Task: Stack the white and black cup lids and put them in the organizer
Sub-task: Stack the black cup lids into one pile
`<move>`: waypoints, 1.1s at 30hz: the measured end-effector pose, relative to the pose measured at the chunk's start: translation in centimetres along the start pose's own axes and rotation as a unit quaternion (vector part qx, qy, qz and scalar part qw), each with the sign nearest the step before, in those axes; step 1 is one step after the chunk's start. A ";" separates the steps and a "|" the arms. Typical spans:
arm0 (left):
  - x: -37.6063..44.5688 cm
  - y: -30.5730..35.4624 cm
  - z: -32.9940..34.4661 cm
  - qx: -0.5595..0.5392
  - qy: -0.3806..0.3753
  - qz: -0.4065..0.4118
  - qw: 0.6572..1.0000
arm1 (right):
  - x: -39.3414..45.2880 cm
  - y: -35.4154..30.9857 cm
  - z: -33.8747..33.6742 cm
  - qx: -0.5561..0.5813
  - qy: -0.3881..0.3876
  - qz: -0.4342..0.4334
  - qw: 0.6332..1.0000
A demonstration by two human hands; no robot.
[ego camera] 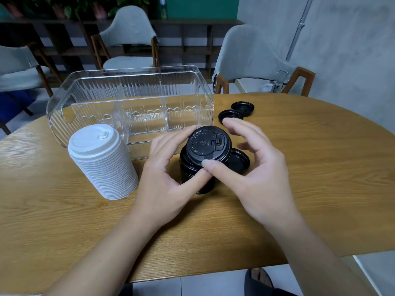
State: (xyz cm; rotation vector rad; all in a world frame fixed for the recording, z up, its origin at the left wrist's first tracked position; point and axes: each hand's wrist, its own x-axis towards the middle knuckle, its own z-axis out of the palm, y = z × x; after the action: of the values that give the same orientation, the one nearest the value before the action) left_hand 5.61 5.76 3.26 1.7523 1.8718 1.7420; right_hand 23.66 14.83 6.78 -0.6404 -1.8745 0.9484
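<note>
Step in hand: stacking black lids. Left hand gripped black stack; right hand pinched tilted top lid. Next: seat lid squarely, collect three loose lids right.

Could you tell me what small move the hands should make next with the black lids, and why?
Probably press the tilted top black lid down flat onto the black lid stack. It sits askew between the left hand and right hand, not yet nested. Three loose black lids on the wooden table wait, and the clear plastic organizer holds none.
</note>
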 end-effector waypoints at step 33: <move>0.0 -1.7 0.3 -0.061 -0.125 -0.172 0.975 | 1.4 2.6 0.3 0.051 -0.163 0.092 0.981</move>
State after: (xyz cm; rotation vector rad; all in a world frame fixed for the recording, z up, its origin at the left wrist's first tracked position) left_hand 4.68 6.43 1.98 1.4227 1.7885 1.4069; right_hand 22.88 17.24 5.29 -0.6349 -2.0595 1.3272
